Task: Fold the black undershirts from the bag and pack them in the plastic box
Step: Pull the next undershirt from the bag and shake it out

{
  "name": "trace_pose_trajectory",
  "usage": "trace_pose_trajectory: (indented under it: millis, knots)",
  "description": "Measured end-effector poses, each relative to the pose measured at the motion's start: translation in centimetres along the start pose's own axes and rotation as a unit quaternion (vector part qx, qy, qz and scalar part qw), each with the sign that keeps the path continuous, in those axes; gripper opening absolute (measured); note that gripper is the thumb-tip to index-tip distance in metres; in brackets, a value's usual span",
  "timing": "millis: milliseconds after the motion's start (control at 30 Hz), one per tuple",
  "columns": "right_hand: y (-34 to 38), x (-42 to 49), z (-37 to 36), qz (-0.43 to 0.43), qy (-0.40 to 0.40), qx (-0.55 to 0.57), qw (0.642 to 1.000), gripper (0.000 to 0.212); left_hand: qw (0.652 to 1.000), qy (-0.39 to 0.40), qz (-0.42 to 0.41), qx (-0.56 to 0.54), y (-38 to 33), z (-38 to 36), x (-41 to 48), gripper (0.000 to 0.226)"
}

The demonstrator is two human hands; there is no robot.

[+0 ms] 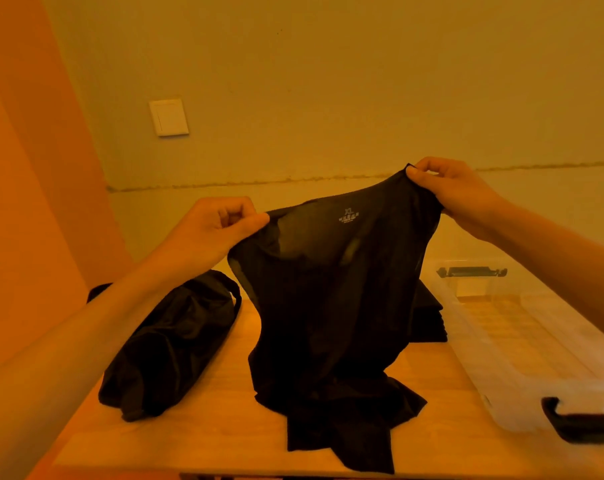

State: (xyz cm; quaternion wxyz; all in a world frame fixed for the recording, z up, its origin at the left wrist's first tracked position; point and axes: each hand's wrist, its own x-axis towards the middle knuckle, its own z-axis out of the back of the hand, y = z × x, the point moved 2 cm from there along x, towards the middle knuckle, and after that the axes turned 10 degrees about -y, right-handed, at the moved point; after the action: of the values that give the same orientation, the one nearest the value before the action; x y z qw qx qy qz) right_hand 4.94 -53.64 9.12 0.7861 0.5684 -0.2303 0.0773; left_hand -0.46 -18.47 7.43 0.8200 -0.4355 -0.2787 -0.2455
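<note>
Black and thin enough to let light through near the neckline, one undershirt (328,306) hangs in the middle of the frame between my two hands. I see the left hand (220,226) pinching one shoulder at centre left and the right hand (446,188) pinching the other, higher, at upper right, thumb and curled fingers closed on the cloth on both sides. The hem pools in soft creases on the pale wooden counter (224,427). A white size print sits inside the collar. At lower left lies one black fabric bag (168,344), long and slumped, with a strap. Behind the shirt, to its right, I count one stack of folded black garments (430,317); how many layers, I cannot tell. At right stands one clear plastic box (501,341), rectangular, with two black latches (472,271).
</note>
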Motion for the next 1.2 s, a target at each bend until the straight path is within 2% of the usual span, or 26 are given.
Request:
trace_pose_trajectory:
  millis: [33,100,167,267,300,367,433,467,567,700,800,900,967,1100,1200]
  knots:
    - [-0.1,-0.1,0.0,0.003,0.008,-0.011,1.0,0.025,0.996,-0.046,-0.041,0.064,-0.2,0.0,0.2,0.038]
    - [-0.3,-0.5,-0.1,0.019,0.029,-0.039,0.999,0.029,0.959,-0.174,-0.121,0.191,-0.8,0.2,0.6,0.039]
    - [-0.4,-0.9,-0.2,0.034,0.044,-0.06,0.997,0.036,0.95,-0.23,-0.104,0.186,-1.6,0.4,0.9,0.047]
    - [-0.4,-1.0,0.0,0.041,0.054,-0.071,0.995,0.042,0.976,-0.188,-0.036,0.106,-1.5,0.3,1.9,0.055]
    - [-0.3,-1.0,0.0,0.04,0.053,-0.068,0.995,0.044,0.987,-0.143,-0.022,0.077,-1.2,0.7,2.1,0.055]
    - [0.1,-1.0,0.3,0.025,0.052,-0.052,0.997,0.047,0.999,-0.004,-0.019,0.039,-0.8,1.4,2.1,0.046]
    - [0.3,-0.8,0.5,0.003,0.051,-0.037,0.998,0.053,0.994,0.095,-0.036,0.048,-0.9,2.1,1.9,0.036]
    - [0.3,-0.7,0.6,-0.01,0.051,-0.033,0.998,0.056,0.993,0.096,-0.044,0.053,-0.9,2.3,1.9,0.033]
    - [0.5,-0.2,0.4,-0.057,0.073,-0.027,0.995,0.057,1.0,0.014,-0.024,-0.004,-1.5,2.5,2.6,0.029]
    - [0.8,-0.5,1.0,-0.087,0.188,-0.044,0.977,0.05,0.997,-0.069,-0.009,-0.022,-1.2,3.2,3.3,0.014]
    - [1.3,-0.6,1.9,-0.101,0.279,-0.052,0.954,0.037,0.998,-0.043,0.023,-0.032,-1.4,4.1,3.6,0.006]
    - [1.4,0.3,2.6,-0.082,0.262,-0.043,0.961,0.028,0.997,0.054,0.052,0.036,-1.1,5.2,4.4,0.016]
    - [1.7,1.0,2.7,-0.045,0.242,-0.05,0.968,0.029,0.992,0.08,0.066,0.075,-0.9,5.7,5.1,0.011]
    - [3.7,2.5,2.3,0.013,0.161,-0.042,0.986,0.026,0.996,-0.056,0.062,0.023,-1.3,6.7,7.5,0.003]
    - [6.5,4.1,2.6,0.041,0.088,-0.027,0.995,0.025,0.994,-0.08,0.055,-0.043,-2.4,7.6,9.6,0.009]
